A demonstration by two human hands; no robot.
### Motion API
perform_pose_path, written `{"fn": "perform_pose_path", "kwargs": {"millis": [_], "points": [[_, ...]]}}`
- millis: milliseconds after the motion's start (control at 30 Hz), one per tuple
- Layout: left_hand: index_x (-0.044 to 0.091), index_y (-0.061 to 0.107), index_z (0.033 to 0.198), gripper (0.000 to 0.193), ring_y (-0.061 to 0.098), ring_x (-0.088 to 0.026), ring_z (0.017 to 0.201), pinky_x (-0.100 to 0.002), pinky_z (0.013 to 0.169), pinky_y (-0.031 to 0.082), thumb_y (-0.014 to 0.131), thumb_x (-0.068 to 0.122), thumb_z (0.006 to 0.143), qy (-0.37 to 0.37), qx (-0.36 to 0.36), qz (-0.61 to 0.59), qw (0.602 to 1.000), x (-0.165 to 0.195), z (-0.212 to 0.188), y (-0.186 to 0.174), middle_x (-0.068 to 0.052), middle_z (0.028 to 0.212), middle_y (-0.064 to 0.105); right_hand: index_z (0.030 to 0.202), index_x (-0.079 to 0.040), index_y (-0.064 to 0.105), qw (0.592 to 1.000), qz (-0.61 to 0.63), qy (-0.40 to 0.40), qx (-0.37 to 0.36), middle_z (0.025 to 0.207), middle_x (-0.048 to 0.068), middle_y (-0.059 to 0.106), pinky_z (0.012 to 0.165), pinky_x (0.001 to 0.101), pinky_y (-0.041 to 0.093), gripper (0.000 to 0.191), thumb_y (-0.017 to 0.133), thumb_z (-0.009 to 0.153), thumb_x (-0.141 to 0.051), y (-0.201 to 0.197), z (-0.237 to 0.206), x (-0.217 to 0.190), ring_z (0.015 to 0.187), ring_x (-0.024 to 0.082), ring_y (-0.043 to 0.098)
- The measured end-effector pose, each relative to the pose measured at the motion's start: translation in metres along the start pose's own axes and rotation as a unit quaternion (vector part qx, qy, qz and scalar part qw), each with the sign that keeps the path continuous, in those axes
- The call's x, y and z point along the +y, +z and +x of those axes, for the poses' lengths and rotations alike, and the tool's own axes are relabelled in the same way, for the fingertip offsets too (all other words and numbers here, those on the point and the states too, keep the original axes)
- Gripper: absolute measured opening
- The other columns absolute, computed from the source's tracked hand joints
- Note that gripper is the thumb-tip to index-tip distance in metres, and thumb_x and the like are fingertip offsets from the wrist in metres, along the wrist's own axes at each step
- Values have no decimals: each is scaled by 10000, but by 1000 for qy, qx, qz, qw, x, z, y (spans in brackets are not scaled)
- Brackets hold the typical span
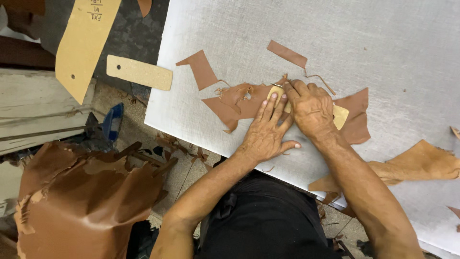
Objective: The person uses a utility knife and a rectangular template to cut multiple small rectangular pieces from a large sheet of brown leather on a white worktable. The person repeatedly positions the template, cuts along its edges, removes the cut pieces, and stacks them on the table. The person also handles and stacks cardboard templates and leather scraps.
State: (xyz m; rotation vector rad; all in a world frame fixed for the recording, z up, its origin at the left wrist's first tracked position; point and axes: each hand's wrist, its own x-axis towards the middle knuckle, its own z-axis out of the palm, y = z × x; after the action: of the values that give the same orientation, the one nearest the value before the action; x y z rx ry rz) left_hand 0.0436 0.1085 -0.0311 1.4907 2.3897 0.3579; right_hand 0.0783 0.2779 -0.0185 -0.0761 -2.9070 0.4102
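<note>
From the head camera, the left hand [264,135] presses flat, fingers spread, on a tan pattern piece [341,116] lying on brown leather [357,117] near the front edge of the white table [383,43]. The right hand [310,108], fingers curled shut around a small blade that is mostly hidden, works at the pattern's far end. It seems best to hold the pattern firmly and keep the fingertips behind the cut.

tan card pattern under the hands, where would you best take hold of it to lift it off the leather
Probably by the right end of the tan card pattern, coming in from the right. That corner pokes out bare past the right hand, while the left hand presses flat on the other end. It lies flat on the brown leather, so fingers would need to pinch its edge.
</note>
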Motion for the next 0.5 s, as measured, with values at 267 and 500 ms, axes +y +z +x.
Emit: {"fn": "perform_pose_path", "kwargs": {"millis": [267,500], "points": [[114,452,1543,879,212,-499,1512,-581,1232,230,577,672,877,11,-2,3,1000,7,9,-17,-315,1602,282,1278,-74,696,994,-88,57,-43,1196,82,684,754,406,539,472,666,808,-77,-47,-77,43,903,274,660],[84,434,1515,769,392,-460,1406,-583,1195,355,541,610,965,61,-54,97,992,22,27,-34,-328,1484,390,1244,-69,738,972,-193,131,-40,1034,86,711,541,302,474,280,722,965,-56,-80,-154,62,663,154,575]]}}
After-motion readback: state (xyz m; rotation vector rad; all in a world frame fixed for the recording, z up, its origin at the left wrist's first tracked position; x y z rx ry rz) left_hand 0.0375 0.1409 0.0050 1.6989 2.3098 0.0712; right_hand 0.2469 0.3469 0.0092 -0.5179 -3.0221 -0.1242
